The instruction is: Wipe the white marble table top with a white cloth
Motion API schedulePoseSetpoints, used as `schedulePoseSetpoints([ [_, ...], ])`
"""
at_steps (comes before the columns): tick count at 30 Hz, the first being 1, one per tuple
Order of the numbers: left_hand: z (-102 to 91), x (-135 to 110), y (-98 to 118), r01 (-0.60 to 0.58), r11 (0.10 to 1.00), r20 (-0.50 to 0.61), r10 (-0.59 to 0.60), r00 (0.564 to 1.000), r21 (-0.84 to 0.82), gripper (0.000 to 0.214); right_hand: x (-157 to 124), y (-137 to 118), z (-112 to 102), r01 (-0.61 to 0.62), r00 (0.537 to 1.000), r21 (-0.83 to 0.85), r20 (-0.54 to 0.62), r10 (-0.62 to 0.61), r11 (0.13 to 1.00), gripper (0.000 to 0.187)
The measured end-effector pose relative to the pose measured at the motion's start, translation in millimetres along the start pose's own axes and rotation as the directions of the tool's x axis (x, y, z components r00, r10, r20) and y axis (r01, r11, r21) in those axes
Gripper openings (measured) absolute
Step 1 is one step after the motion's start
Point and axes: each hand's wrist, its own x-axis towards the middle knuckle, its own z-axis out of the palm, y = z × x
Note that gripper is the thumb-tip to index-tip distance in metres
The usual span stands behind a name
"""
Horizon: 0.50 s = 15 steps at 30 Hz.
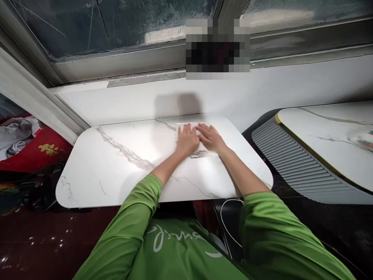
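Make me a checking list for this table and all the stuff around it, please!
Surface: white marble table, grey-veined, rounded corners.
Job's things: white sheet lying flat on the table; cloth or paper, cannot tell.
Clutter: red fabric and grey clothes heaped left of the table.
Grippers: left hand and right hand side by side, pressed flat on the white sheet.
Cables: white cable looping below the table's near edge.
Surroundings: window behind; second marble table at right.

Glossy marble-look table [110, 171], white cloth [186, 128]
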Motion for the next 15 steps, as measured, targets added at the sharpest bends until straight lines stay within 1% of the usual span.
schedulePoseSetpoints([
  [2, 4.8, -4, 30, -0.063, 0.998, 0.024, 0.064, 0.998, -0.009, 0.051, -29, 19, -12, -0.034, 0.998, -0.032, -0.048, 0.033, 0.999, 0.050],
  [4, 6.8, -13, 49, -0.136, 0.991, 0.032, 0.136, 0.990, -0.013, 0.051, -55, 23, -20, -0.084, 0.993, -0.086, -0.087, 0.077, 0.993, 0.050],
  [6, 6.4, -24, 55, -0.213, 0.977, 0.029, 0.213, 0.977, -0.015, 0.050, -75, 13, -22, -0.159, 0.983, -0.144, -0.118, 0.143, 0.977, 0.051],
  [7, 5.1, -30, 53, -0.243, 0.970, 0.027, 0.243, 0.970, -0.017, 0.050, -82, 4, -21, -0.198, 0.976, -0.169, -0.130, 0.177, 0.966, 0.051],
  [9, -0.4, -43, 41, -0.284, 0.958, 0.037, 0.285, 0.958, -0.028, 0.050, -89, -22, -16, -0.258, 0.962, -0.206, -0.139, 0.233, 0.944, 0.052],
  [11, -10.0, -58, 16, -0.311, 0.949, 0.060, 0.314, 0.948, -0.049, 0.049, -88, -56, -7, -0.288, 0.957, -0.225, -0.110, 0.270, 0.931, 0.053],
  [13, -23.2, -76, -19, -0.330, 0.941, 0.076, 0.335, 0.939, -0.073, 0.048, -81, -97, 4, -0.287, 0.958, -0.221, -0.045, 0.285, 0.932, 0.053],
  [15, -38.6, -99, -60, -0.301, 0.950, 0.071, 0.306, 0.949, -0.081, 0.048, -72, -142, 16, -0.235, 0.969, -0.189, 0.026, 0.244, 0.953, 0.053],
])
